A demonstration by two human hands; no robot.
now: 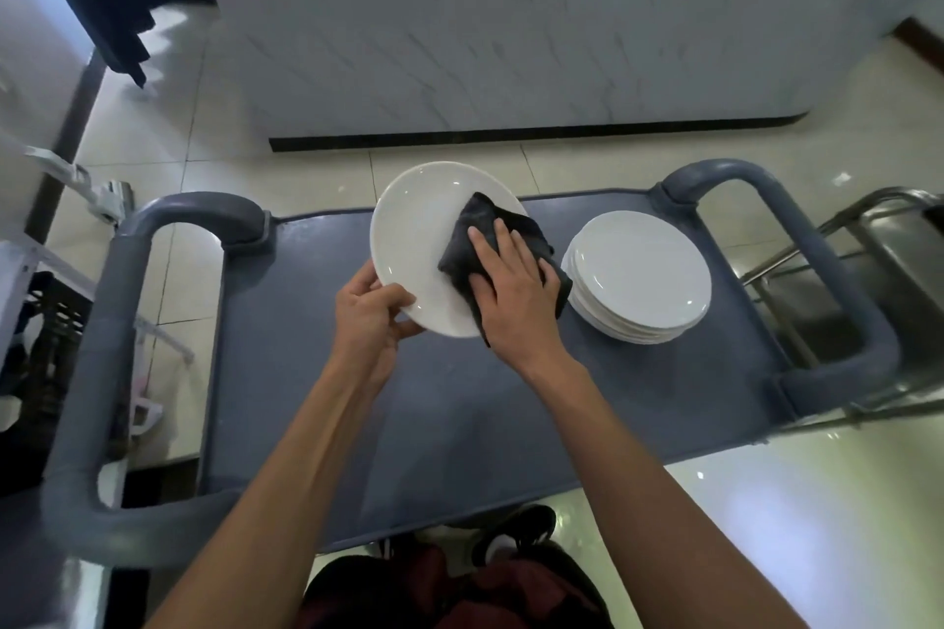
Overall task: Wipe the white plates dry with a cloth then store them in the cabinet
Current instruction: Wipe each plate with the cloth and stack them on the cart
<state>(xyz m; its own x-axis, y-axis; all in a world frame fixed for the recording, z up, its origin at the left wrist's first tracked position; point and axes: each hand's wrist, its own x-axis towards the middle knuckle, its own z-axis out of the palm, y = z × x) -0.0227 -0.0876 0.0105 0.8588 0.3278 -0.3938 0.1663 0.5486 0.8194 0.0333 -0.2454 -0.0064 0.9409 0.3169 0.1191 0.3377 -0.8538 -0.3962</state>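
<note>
A white plate [415, 230] is held tilted above the grey-blue cart top [459, 398]. My left hand [370, 317] grips its near left rim, thumb on the face and fingers underneath. My right hand [511, 291] lies flat with straight fingers on a dark grey cloth [477, 225], pressing it against the plate's right half. A stack of several white plates [641, 271] rests on the cart just to the right of my right hand.
The cart has thick grey handles at the left [87, 373] and right [817, 271]. A steel trolley [868, 245] stands at the far right. A marble-faced counter wall [511, 41] rises beyond the cart. Crates and white racks [51, 312] crowd the left.
</note>
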